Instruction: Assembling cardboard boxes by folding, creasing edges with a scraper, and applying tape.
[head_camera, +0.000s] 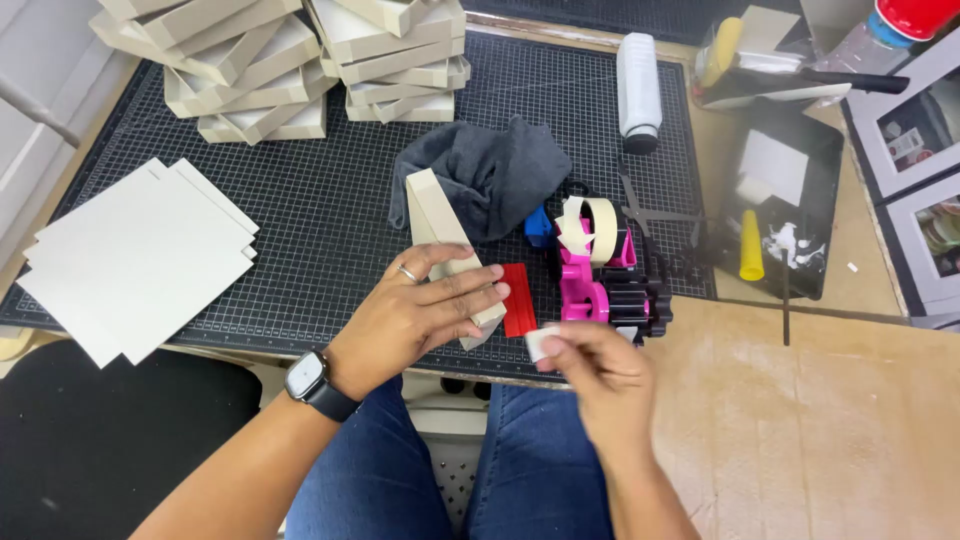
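Pale grey card sheets (135, 255) lie fanned at the mat's (330, 215) left edge, flat and within easy reach, while finished shallow trays (285, 65) are stacked in loose piles at the far side, apparently out of the way of the work. Nearer the middle, the left hand (415, 320), with a ring and a watch (312, 383) at the wrist, presses flat on a folded card box (440, 235) tipped on edge, fingers spread and closed down over its side, seemingly to steady it. A grey cloth (505, 170) is bunched just behind the box, and a red strip (518, 298) lies beside the fingers. The right hand (600, 375) hovers above the mat's near edge with thumb and fingertips pinched together on a short piece of tape (545, 343), just in front of the pink dispenser (595, 270) with its pale roll. Farther right a white bottle (638, 90) lies on the mat. Beyond it a black tray (830, 210) holds smeared white glue, a yellow nozzle (751, 247) and a white card.
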